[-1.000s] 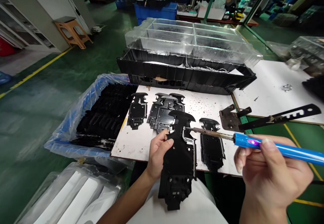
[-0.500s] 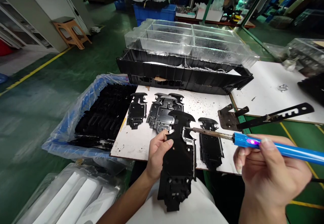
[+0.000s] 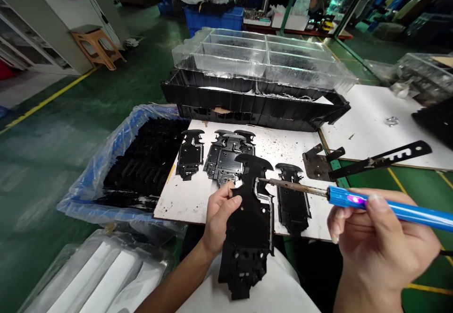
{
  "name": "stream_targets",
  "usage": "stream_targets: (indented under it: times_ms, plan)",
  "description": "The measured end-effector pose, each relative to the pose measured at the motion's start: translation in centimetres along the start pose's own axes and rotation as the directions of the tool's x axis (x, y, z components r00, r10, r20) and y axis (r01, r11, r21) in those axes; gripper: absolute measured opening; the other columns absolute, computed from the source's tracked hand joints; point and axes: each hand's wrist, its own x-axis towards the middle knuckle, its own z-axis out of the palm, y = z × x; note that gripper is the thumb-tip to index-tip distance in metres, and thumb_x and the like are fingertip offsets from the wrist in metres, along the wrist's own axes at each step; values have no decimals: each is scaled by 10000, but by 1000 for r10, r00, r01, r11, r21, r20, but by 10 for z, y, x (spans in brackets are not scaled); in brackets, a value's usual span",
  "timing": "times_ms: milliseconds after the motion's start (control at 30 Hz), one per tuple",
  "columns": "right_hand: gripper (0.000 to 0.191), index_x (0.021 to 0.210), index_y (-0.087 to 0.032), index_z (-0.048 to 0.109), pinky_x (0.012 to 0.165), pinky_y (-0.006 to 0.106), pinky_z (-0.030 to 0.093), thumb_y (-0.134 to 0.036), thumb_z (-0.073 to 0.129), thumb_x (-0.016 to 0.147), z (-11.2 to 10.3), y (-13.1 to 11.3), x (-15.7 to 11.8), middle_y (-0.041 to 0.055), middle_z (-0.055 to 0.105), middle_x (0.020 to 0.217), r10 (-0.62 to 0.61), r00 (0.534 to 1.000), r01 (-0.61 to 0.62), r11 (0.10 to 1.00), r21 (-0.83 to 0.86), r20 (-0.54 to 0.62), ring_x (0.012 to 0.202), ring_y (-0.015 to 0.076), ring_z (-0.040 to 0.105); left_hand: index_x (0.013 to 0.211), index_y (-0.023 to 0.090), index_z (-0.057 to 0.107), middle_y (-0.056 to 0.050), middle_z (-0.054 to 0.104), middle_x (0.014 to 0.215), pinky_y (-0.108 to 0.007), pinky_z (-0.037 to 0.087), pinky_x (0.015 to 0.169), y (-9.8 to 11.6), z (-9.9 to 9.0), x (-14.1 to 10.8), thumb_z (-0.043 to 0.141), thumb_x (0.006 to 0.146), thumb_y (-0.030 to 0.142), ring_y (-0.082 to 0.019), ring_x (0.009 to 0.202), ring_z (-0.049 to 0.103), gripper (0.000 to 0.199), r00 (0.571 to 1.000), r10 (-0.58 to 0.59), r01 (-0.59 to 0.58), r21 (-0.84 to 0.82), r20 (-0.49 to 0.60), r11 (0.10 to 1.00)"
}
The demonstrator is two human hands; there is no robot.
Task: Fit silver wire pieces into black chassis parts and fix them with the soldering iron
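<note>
My left hand (image 3: 221,216) grips a flat black plastic chassis plate (image 3: 247,223) by its left edge, thumb on the face. A shiny silver strip (image 3: 264,195) runs along the plate's right side. In my right hand (image 3: 382,242) is a blue-handled soldering iron (image 3: 347,197) with a lit spot on its handle. Its brown, worn tip reaches the upper end of the silver strip; whether it presses on it I cannot tell. Similar chassis plates lie on the white table (image 3: 191,199): one on the right (image 3: 293,202), one at the left (image 3: 190,155) and several overlapping in the middle (image 3: 226,155).
A blue plastic-lined crate (image 3: 123,138) of black parts stands left of the table. Behind are a black tray (image 3: 255,100) and a clear compartment tray (image 3: 244,55). A dark metal stand (image 3: 318,162) with a slotted arm sits at the right edge. Plastic-wrapped white sheets (image 3: 106,275) lie lower left.
The camera view has shifted slightly. Both hands keep the chassis plate and soldering iron nearly where they were, with the tip still at the strip's upper end.
</note>
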Motion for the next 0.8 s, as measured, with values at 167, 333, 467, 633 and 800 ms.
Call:
stream_targets:
  times_ms: [167,333,467,633,800]
  plan:
    - [186,886,-124,697,246,295,367,-303,720,842,-1,-1,0,14,631,567,-3,1000,3,1000,-3,-2,355,188,536,694,200,400,63,385,582,-224,264,490,3,4,-2,702,849,358,-70,488,335,374,1000,-8,8,-8,-26,1000]
    - [179,884,-125,697,244,293,361,-297,714,835,0,0,0,10,626,554,-2,1000,2,1000,-2,-2,354,190,536,706,197,412,60,392,599,-224,266,500,3,6,-3,694,864,354,-71,499,345,359,1000,-3,3,-15,-22,1000]
    - [160,880,-126,698,239,290,355,-279,709,836,-1,-1,0,9,626,552,-9,1000,9,1000,5,-1,343,186,526,704,197,409,60,392,593,-223,272,506,3,6,-3,695,866,346,-74,511,338,361,1000,8,-8,-15,-9,1000]
    - [162,883,-121,700,242,285,360,-275,710,833,-3,-2,0,12,626,546,-4,1000,4,1000,14,3,348,190,535,697,201,406,61,385,573,-226,277,507,4,6,-3,703,850,352,-82,513,328,367,1000,12,-12,-1,-7,1000]
    - [175,879,-122,698,236,291,360,-290,705,832,-3,-2,-1,13,620,537,3,1000,-3,1000,14,3,343,196,533,696,202,413,60,399,566,-230,274,503,4,7,-4,704,844,363,-81,500,329,364,999,7,-7,13,-32,1000]
